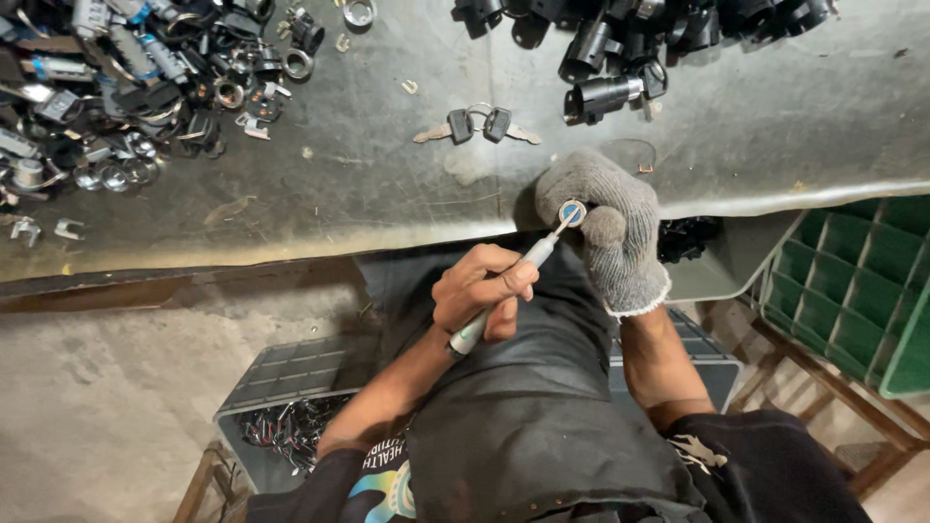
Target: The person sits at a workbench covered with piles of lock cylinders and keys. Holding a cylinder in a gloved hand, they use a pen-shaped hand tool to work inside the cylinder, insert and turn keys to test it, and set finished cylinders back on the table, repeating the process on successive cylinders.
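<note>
Head view looks down on a person seated at the edge of a grey metal counter point(387, 184), with dark cloth over the lap. Right of centre, the right hand point(605, 242) wears a grey knit glove and is closed in a tight grip around a small lock cylinder point(573, 212), whose round blue-and-silver face shows between the gloved fingers at the counter's edge. Below and to the left of it, the bare left hand point(482, 291) holds a slim screwdriver point(509, 286) with a pale handle in a pen-like grip; the shaft slants up to the right and its tip touches the face of the lock cylinder, so the cylinder lies just above and right of the left hand.

Above the hands on the counter lie two keys point(478, 126) with black heads joined by a ring. A heap of black lock bodies point(630, 48) fills the upper right of the frame, and a pile of mixed metal parts and rings point(136, 87) fills the upper left. A green plastic crate point(852, 291) with divided cells stands at the right edge, and a grey bin of small dark parts point(291, 407) sits at lower left.
</note>
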Demonstrator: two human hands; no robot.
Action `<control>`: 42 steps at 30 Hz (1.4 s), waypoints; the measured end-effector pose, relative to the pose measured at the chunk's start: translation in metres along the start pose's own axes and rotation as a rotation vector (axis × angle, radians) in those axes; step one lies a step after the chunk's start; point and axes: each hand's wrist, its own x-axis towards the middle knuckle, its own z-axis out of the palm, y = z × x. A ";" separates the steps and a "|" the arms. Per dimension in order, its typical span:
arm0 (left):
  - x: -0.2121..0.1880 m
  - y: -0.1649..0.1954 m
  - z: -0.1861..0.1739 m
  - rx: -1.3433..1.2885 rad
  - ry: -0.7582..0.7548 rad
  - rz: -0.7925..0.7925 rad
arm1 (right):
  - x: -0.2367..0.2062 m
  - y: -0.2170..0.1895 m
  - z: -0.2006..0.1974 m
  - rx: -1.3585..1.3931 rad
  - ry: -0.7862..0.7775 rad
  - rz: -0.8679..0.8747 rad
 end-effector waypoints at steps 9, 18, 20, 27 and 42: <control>0.015 0.007 -0.009 0.254 -0.279 0.127 | -0.014 0.008 -0.003 -0.022 0.089 0.090; 0.055 0.075 -0.040 -0.301 -0.425 -1.005 | -0.015 0.004 0.005 0.052 0.097 0.053; 0.052 0.079 -0.031 -0.005 -0.421 -0.845 | -0.011 0.001 0.008 -0.043 0.081 0.005; 0.047 0.067 -0.021 0.269 -0.362 -0.498 | 0.001 -0.005 -0.003 -0.263 -0.074 -0.077; 0.026 0.034 0.022 0.394 -0.157 -0.286 | -0.008 0.011 0.022 -0.351 0.434 0.016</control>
